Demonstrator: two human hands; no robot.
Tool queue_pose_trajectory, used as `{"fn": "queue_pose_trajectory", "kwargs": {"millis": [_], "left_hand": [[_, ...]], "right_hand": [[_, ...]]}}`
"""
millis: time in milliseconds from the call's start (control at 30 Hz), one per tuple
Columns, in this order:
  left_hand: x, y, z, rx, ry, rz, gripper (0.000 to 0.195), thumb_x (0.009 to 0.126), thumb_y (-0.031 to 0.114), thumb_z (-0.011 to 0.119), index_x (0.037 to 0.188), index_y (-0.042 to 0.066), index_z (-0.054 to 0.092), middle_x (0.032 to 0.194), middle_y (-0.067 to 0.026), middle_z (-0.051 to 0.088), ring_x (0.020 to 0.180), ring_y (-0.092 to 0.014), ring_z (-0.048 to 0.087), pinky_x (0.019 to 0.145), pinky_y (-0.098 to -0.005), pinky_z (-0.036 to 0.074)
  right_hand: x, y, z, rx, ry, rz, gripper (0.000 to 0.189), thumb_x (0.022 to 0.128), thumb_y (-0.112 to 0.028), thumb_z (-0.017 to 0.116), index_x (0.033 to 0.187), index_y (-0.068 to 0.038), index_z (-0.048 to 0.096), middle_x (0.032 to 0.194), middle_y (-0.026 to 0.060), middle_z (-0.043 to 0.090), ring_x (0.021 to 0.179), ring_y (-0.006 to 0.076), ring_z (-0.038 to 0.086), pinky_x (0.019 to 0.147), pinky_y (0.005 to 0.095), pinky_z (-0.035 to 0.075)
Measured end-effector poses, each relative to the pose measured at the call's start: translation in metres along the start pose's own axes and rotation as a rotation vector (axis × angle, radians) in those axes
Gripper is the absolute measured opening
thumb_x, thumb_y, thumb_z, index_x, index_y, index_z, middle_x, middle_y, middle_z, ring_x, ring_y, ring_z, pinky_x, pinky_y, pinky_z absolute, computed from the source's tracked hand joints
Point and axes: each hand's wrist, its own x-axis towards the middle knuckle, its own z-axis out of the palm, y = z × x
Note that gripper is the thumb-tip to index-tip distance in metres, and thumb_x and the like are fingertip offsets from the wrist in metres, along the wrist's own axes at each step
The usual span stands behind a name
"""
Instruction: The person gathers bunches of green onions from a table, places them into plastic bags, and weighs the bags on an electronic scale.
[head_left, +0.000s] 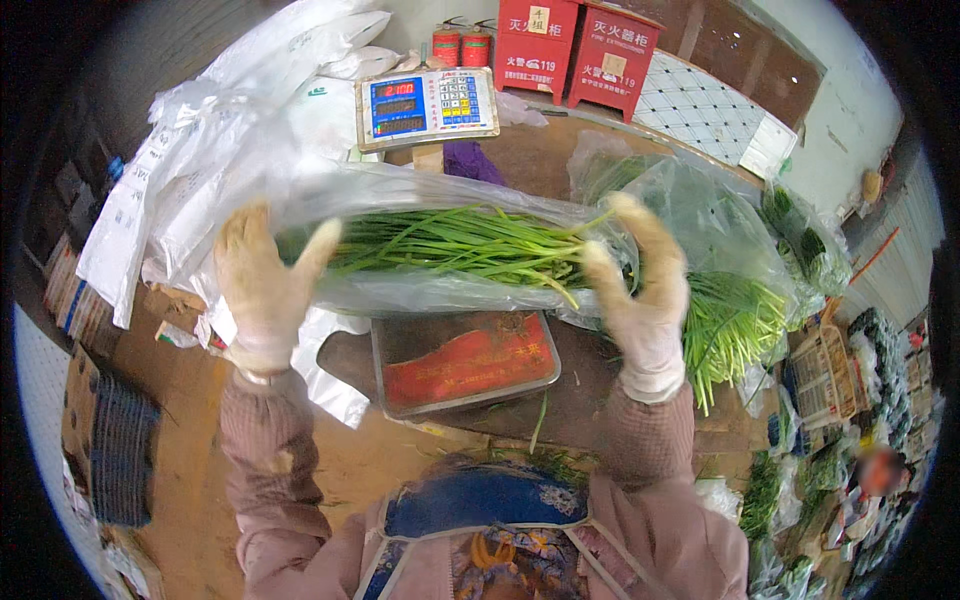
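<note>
A long bunch of green leafy stalks (450, 244) lies inside a clear plastic bag (420, 292), above the pan of a digital scale (466, 367). My left hand (270, 277), in a pale work glove, is at the bag's left end with thumb and fingers spread. At the right end, my gloved right hand (645, 292) has its thumb and fingers curved around the stalk ends and the bag's mouth; whether they grip is unclear. The scale's lit display (427, 109) stands behind the bag.
More green stalks in clear plastic (735, 322) lie at the right. White plastic bags (202, 172) are piled at the left. Two red fire extinguisher cabinets (536, 52) and two extinguishers (446, 46) stand at the back. A person (870, 487) is far off at the lower right.
</note>
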Motion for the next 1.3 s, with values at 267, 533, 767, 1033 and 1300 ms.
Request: {"fn": "queue_pose_trajectory", "kwargs": {"millis": [267,533,767,1033,1300], "left_hand": [[0.053,-0.024,0.028,-0.750,-0.376,0.003,0.037,0.084,0.030,0.058,0.104,-0.001,0.059,0.099,-0.0173,0.062,0.080,-0.023,0.057,0.073,-0.0318,0.045],[0.055,-0.033,-0.065,-1.827,-0.289,-0.039,0.036,0.096,0.020,0.041,0.125,-0.001,0.047,0.132,-0.0221,0.044,0.078,-0.004,0.052,0.068,-0.0154,0.041],[0.118,-0.056,-0.026,-1.778,-0.519,-0.010,0.035,0.091,0.016,0.047,0.124,0.005,0.050,0.126,-0.0169,0.050,0.105,-0.016,0.054,0.072,-0.0232,0.043],[0.155,0.003,-0.072,-1.886,-0.285,-0.157,0.017,0.088,0.019,0.054,0.089,0.004,0.062,0.070,-0.0034,0.063,0.053,-0.008,0.058,0.052,-0.0182,0.050],[0.234,0.040,-0.049,-1.718,-0.285,-0.444,0.011,0.085,0.017,0.056,0.078,0.009,0.060,0.061,-0.0032,0.059,0.043,-0.009,0.048,0.042,-0.0208,0.042]], "right_hand": [[-0.025,0.081,0.008,-0.731,-0.180,-0.011,0.072,0.070,-0.024,0.071,0.128,-0.001,0.037,0.116,0.0188,0.053,0.105,0.0347,0.052,0.089,0.0468,0.040],[0.062,0.092,-0.082,-0.772,-0.319,0.206,0.026,0.073,-0.024,0.064,0.091,-0.004,0.063,0.086,0.0182,0.064,0.081,0.0334,0.062,0.072,0.0394,0.049],[0.068,0.097,-0.070,0.872,-0.519,0.800,0.023,0.085,-0.022,0.057,0.096,-0.002,0.062,0.084,0.0056,0.064,0.075,0.0183,0.061,0.071,0.0320,0.050],[0.119,0.080,-0.091,1.529,0.009,0.655,0.030,0.087,-0.018,0.051,0.106,0.005,0.048,0.087,0.0125,0.060,0.073,0.0219,0.059,0.062,0.0311,0.049],[0.223,0.081,-0.108,1.399,-0.289,0.680,0.045,0.089,-0.029,0.047,0.117,0.006,0.045,0.104,0.0192,0.059,0.076,0.0234,0.061,0.068,0.0305,0.053]]}}
